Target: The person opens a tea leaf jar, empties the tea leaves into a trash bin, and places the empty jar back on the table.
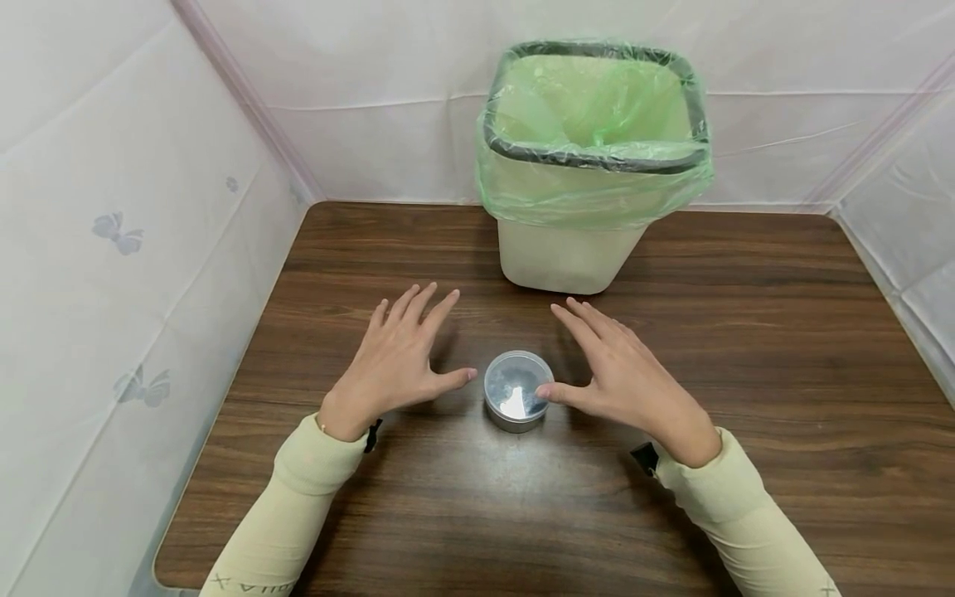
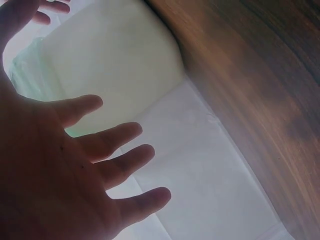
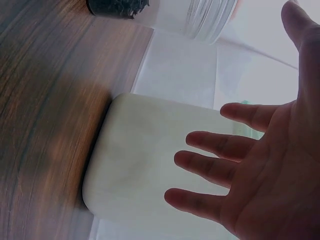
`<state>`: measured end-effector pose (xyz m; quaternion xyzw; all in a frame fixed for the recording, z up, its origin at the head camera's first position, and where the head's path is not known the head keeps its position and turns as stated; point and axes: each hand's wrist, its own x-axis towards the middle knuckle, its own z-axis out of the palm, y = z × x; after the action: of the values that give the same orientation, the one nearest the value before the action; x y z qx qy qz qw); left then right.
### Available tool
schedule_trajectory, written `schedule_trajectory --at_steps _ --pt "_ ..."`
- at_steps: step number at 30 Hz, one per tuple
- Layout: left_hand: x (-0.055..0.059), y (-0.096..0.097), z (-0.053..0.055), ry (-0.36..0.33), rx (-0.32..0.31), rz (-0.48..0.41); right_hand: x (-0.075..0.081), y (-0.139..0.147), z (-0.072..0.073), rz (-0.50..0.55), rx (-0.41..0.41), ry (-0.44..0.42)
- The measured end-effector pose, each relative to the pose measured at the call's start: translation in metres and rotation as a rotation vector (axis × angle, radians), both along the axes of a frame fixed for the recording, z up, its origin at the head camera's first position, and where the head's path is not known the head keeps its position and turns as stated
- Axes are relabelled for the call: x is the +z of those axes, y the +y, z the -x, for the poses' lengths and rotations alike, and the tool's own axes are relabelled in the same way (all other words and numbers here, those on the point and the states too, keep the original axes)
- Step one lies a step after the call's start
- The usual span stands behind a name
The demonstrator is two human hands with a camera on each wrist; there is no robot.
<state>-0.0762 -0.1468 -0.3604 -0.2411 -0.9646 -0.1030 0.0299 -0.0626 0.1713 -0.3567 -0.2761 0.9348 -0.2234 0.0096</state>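
A round, clear lidded jar (image 1: 517,388) stands upright on the brown wooden table. In the right wrist view the jar (image 3: 165,12) shows at the top edge, with dark, crinkled bits (image 3: 120,6) at its bottom. To its left is my left hand (image 1: 395,356), fingers spread and thumb pointing at the jar, a small gap between. On the other side my right hand (image 1: 627,373) has its fingers extended too, and its thumb overlaps the lid's edge in the head view. Both palms, seen in the wrist views, hold nothing.
Behind the hands stands a pale waste bin (image 1: 567,249) with a dark rim and a green plastic liner (image 1: 589,195) folded over it. White patterned sheeting (image 1: 358,66) hangs around the back and sides of the table (image 1: 783,332).
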Motion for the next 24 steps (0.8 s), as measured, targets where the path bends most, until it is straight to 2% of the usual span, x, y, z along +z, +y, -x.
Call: schedule_trajectory --at_steps 9,24 --pt "-0.0022 0.0019 -0.0015 0.011 -0.012 0.0 -0.0018 -0.005 0.0001 0.03 0.042 0.035" --pt "-0.0056 0.0061 -0.0014 0.012 -0.029 -0.011 -0.0062 -0.0079 -0.0012 0.051 0.053 0.005"
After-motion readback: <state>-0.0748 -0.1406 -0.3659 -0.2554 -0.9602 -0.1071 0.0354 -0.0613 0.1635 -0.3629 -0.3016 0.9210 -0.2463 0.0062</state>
